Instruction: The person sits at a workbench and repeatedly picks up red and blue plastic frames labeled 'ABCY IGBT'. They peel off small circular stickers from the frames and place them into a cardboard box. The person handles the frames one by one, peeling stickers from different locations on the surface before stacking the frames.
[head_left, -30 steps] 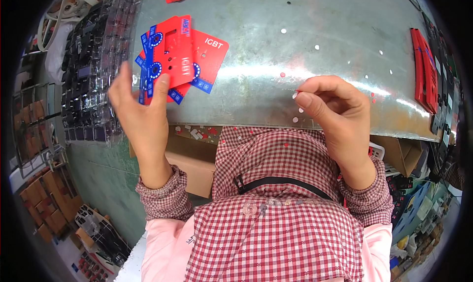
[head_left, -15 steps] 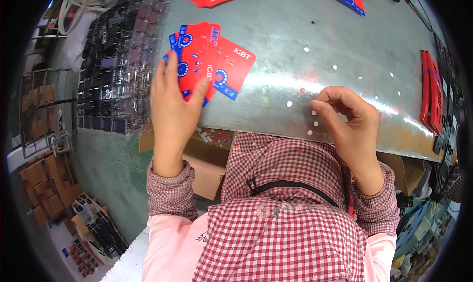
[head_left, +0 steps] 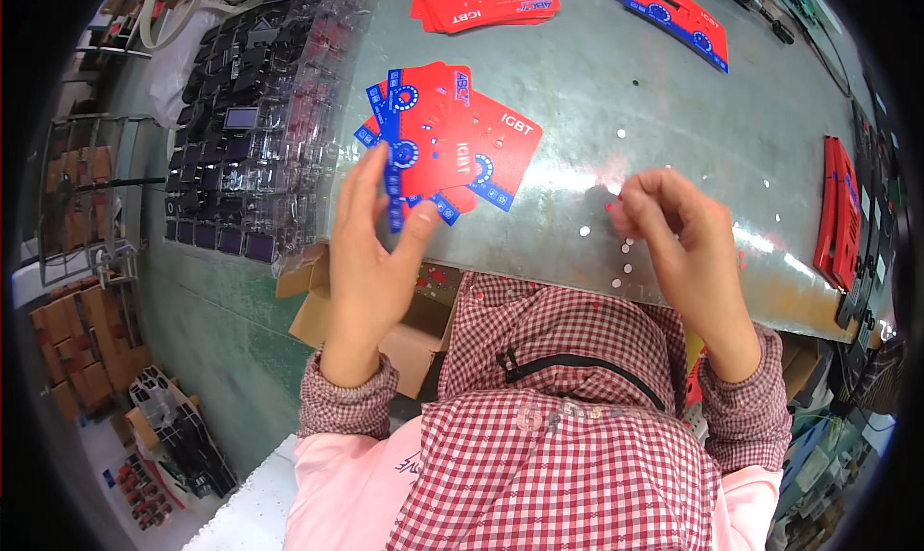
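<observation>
A fanned pile of red and blue printed cards (head_left: 433, 99) with small punched holes lies on the left part of the metal table. My left hand (head_left: 375, 262) is at the pile's near left edge, thumb and fingers spread, with no card gripped. Whether its fingertips touch the cards I cannot tell. To the right, my right hand (head_left: 679, 229) is low over the table, thumb and fingertips pinched together. What is between them, if anything, is too small to see. A tiny red disc (head_left: 609, 206) lies beside those fingertips, and a white disc (head_left: 584, 231) is to their left.
More red cards (head_left: 491, 7) lie at the far edge, with a red and blue stack (head_left: 674, 20) to their right. Clear plastic trays of dark parts (head_left: 241, 118) line the left side. Red pieces (head_left: 839, 214) stand at the right. An open cardboard box (head_left: 414, 349) is below the table edge.
The whole view has shifted a little. My left hand has drawn back slightly toward me from the cards. My right hand's pinched fingers have come closer to the red disc.
</observation>
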A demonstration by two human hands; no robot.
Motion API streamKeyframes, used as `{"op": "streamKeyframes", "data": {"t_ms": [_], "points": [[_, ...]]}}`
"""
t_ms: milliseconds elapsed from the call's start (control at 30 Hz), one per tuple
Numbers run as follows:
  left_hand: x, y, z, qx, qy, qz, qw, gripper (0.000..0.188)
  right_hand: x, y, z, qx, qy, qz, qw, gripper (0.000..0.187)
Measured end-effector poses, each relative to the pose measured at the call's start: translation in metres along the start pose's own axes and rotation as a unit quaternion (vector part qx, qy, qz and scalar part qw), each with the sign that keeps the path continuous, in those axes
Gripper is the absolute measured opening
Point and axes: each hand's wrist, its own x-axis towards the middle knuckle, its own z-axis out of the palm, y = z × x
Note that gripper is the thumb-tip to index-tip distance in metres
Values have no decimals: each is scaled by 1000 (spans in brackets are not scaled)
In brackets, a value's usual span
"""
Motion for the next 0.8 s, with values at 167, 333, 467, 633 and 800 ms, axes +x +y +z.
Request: {"op": "streamKeyframes", "data": {"t_ms": [167,333,467,633,800], "points": [[-19,9,1,-145,-24,-23,989,56,50,-14,35,-45,38,-136,989,21],[-57,3,-7,-319,76,-147,933,35,92,-12,102,-202,109,-272,934,42],[-89,-29,1,-461,146,-235,843,25,89,-20,131,-224,79,-322,917,51],[-79,-31,6,-645,81,-299,698,35,65,-23,137,-182,-2,-356,917,50],[-76,-13,1,-648,64,-337,679,37,31,-23,139,-69,-100,-338,933,50]]}}
